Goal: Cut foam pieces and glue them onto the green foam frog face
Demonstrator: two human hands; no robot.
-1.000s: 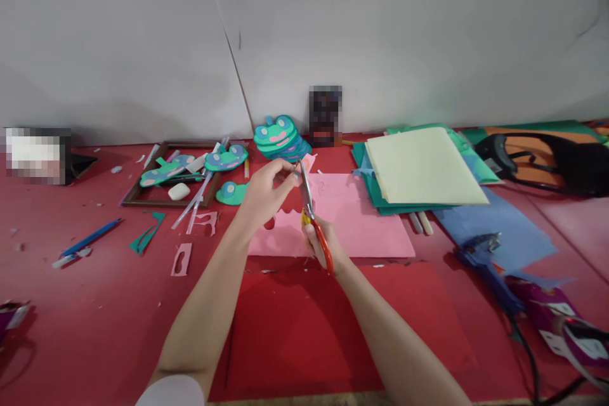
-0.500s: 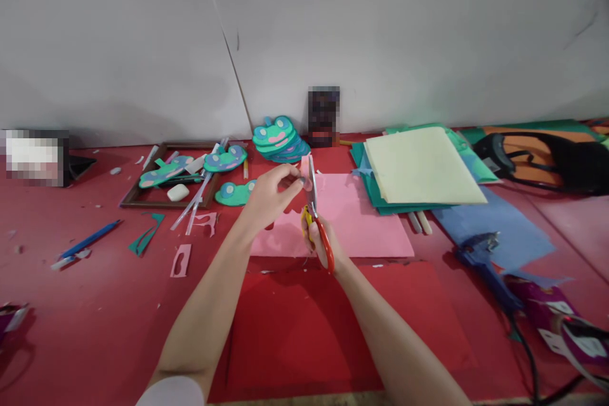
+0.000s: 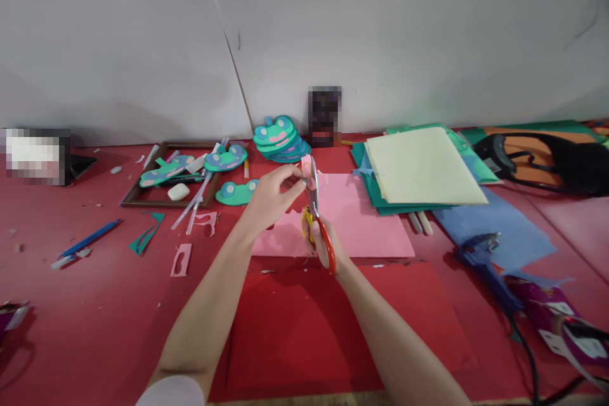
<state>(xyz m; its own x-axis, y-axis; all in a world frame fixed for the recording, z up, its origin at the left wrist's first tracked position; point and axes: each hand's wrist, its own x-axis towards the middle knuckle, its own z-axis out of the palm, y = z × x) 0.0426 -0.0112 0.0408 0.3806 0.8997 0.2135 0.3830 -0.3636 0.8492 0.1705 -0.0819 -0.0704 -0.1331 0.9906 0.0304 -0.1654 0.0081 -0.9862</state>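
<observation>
My left hand point(image 3: 278, 193) pinches a small pink foam piece point(image 3: 307, 166) between thumb and fingers. In my right hand point(image 3: 323, 244) is a pair of scissors point(image 3: 328, 247) with red and yellow handles, its blades pointing up and away from me beside the pink piece. Whether the blades touch the foam is hard to make out. Beneath both hands lies a pink foam sheet point(image 3: 361, 222) with a notched left edge. Just left of it rests a green frog-face cutout point(image 3: 236, 193) with blue eyes. Behind stands a stack of frog faces point(image 3: 278, 136) with pink mouths.
A brown frame point(image 3: 143, 196) holds frog pieces, clear sticks and a white eraser point(image 3: 178, 192). Pink and green scraps and a blue pen point(image 3: 90, 238) lie left. Cream and green sheets point(image 3: 423, 165) are stacked right, near a blue glue gun point(image 3: 490, 273) with its cord.
The pink piece has turned slightly in my left fingers, showing more of its face. The scissor blades have shifted a little to the right. The rest looks the same.
</observation>
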